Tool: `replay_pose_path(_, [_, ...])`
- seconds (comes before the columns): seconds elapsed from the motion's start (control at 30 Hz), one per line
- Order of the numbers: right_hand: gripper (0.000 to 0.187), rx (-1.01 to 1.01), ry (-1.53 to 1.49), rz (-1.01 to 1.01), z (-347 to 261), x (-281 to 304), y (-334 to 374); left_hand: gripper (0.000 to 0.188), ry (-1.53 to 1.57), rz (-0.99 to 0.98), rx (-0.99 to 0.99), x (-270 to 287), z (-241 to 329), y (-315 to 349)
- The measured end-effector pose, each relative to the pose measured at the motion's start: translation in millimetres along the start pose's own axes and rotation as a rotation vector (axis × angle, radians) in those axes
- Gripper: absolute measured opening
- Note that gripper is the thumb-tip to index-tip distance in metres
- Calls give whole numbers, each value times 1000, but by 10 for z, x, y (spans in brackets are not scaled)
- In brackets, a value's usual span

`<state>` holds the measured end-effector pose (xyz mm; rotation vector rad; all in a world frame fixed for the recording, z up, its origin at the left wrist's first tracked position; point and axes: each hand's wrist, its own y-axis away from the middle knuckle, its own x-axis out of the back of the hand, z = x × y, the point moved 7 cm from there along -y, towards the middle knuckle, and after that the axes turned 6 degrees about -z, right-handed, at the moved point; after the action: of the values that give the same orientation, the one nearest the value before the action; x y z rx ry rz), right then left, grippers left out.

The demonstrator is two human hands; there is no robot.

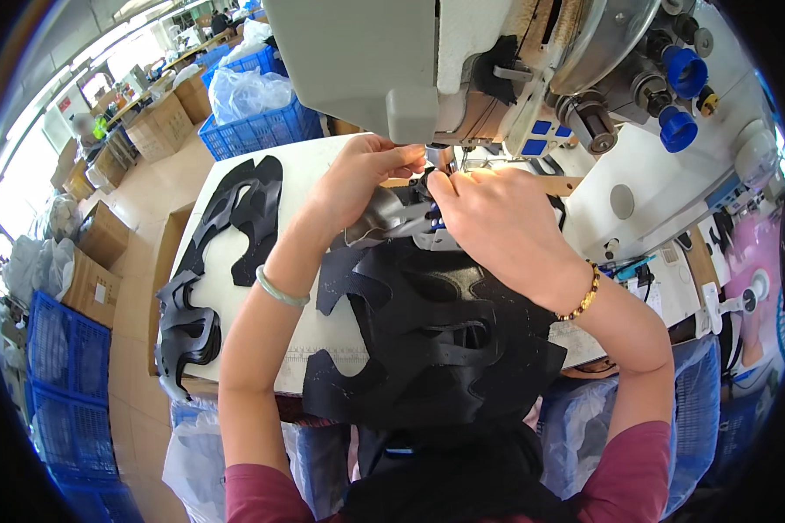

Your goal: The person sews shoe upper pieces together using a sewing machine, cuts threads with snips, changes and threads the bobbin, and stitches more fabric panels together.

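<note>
My left hand is raised to the needle area of a grey sewing machine, thumb and forefinger pinched together. Whatever they hold is too small to make out. From the other side my right hand reaches to the same spot, its fingers closed and curled, hiding what lies in them. Between and below the hands sits a shiny curved metal guide. Black shoe-upper-like cut pieces lie piled over the table's front edge, towards my lap. A further row of black pieces rests at the left on the white table.
Blue crates and cardboard boxes stand on the floor at the left. Behind the table is a blue crate with plastic bags. Blue knobs stick out of the machine head. A plastic-lined blue basket stands at my right.
</note>
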<state>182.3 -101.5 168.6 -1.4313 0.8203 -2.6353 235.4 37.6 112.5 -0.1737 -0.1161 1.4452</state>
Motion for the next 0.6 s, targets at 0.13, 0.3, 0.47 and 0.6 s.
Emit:
replay_pose_path(0.13, [10,31,-409,96,171,-65,136,21,-235,273,-183,3,123,181])
replay_pose_path(0.3, [35,-3,-967,155,435,-154,352,12,-797,409,-584,-323,404,568])
replay_pose_path(0.47, [34,48,-1012,120,404,-248,371,28,-1340,383,-1048,-772,394,893])
replay_pose_path(0.6, [39,45,-811,248,312,-186,372,34,-1480,414,-1218,-908,351,1008])
